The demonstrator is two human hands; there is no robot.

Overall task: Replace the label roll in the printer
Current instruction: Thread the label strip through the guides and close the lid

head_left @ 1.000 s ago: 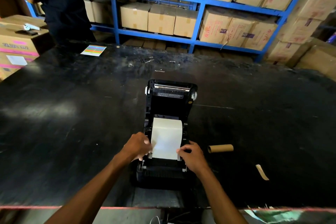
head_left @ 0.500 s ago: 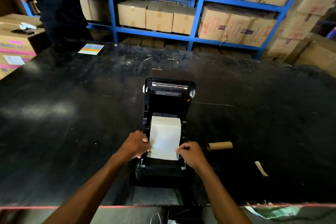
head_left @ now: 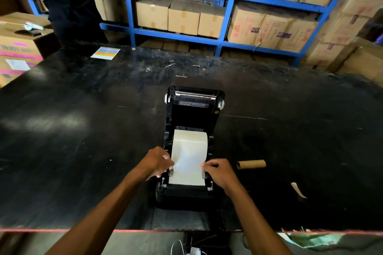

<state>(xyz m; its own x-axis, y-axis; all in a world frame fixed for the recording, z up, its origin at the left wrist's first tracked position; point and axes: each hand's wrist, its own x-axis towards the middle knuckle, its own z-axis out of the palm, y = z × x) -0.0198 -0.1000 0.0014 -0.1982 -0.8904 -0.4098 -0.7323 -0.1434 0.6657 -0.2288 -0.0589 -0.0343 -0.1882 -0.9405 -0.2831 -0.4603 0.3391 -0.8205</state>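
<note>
A wide, scuffed black worktop (head_left: 83, 130) fills most of the view, backed by blue metal shelving (head_left: 226, 25) stacked with brown cardboard boxes (head_left: 184, 16). At the centre of the worktop, near its front edge, a black plastic label printer (head_left: 186, 194) is seen with its lid (head_left: 194, 107) swung open and tipped away. A white label roll (head_left: 189, 141) is seated in the printer's bay, and its loose end is drawn forward over the front of the machine. The left hand (head_left: 155, 163) is curled against the left edge of the paper, fingertips pinched at a small guide there; the right hand (head_left: 221, 172) is likewise closed at the right edge. An empty brown cardboard tube (head_left: 251, 164) lies on its side on the worktop just right of the printer. Further right lies a pale scrap of paper backing (head_left: 298, 190). A small sheet of coloured stripes (head_left: 105, 53) rests near the far left edge.
</note>
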